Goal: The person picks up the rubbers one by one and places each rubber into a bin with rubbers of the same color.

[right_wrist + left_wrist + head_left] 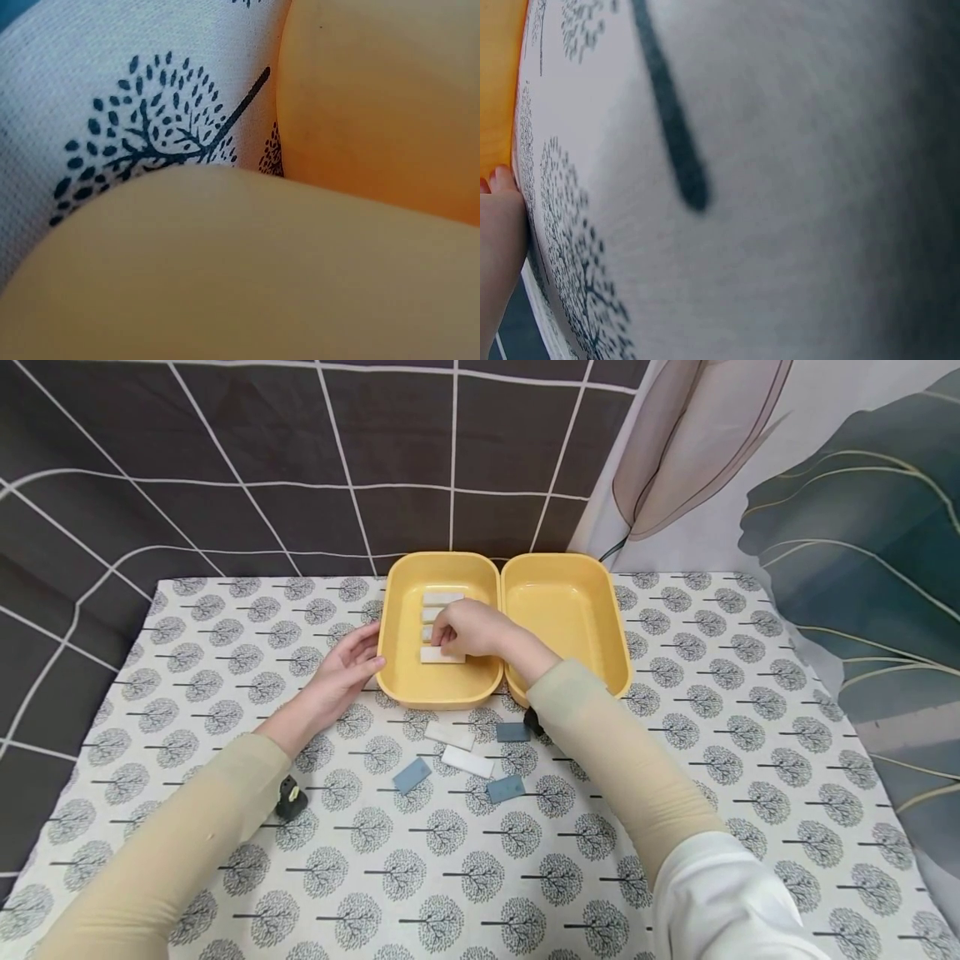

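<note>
"Right hand (476, 628)?"
"Pinching a white block (432, 656) inside the yellow tray (402, 683)."
"And the left hand (345, 670)?"
"Relaxed, touching the tray's outer wall; blue blocks (506, 788) lie on the surface (360, 868), right of that hand."

The right hand (474, 627) partly hides the middle white blocks (430, 615).

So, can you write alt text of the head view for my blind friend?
A person's right hand holds a white block inside a yellow box, while the left hand touches the box's side. Another yellow box stands alongside, and three blue blocks and two white blocks lie in front on tree-patterned cloth.
</note>
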The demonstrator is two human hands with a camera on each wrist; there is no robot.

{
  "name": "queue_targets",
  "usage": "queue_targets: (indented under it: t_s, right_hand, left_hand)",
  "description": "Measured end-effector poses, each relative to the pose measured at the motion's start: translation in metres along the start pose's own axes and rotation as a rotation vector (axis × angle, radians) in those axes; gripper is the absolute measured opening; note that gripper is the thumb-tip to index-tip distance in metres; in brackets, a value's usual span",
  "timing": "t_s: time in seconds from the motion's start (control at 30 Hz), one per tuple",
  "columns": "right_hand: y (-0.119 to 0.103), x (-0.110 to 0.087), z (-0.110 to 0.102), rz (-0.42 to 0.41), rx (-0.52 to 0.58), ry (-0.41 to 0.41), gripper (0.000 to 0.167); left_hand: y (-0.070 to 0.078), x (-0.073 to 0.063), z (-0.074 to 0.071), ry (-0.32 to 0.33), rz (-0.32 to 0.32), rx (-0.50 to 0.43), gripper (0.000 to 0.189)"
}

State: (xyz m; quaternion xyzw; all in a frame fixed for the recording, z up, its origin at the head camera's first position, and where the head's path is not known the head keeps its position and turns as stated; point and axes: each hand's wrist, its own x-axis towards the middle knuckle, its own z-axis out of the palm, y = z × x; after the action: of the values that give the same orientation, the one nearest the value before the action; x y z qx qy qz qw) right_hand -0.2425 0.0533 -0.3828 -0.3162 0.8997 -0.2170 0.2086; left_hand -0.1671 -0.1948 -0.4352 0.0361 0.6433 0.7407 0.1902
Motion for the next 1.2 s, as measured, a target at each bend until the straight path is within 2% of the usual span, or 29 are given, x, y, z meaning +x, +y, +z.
queue_targets:
  t_s: [0.5, 1.2]
  right_hand:
    - [-0.0012, 0.0004, 0.0009, 0.010, -0.021, 0.027, 0.021]
    - [0.0002, 0.0002, 0.0020, -0.005, -0.027, 0.033, 0.022]
  left_hand:
    - [-0.0002, 0.0001, -0.0007, -0.001, -0.001, -0.008, 0.071]
    - [-0.0009, 0.0007, -0.0003, 0.005, -0.003, -0.004, 0.071]
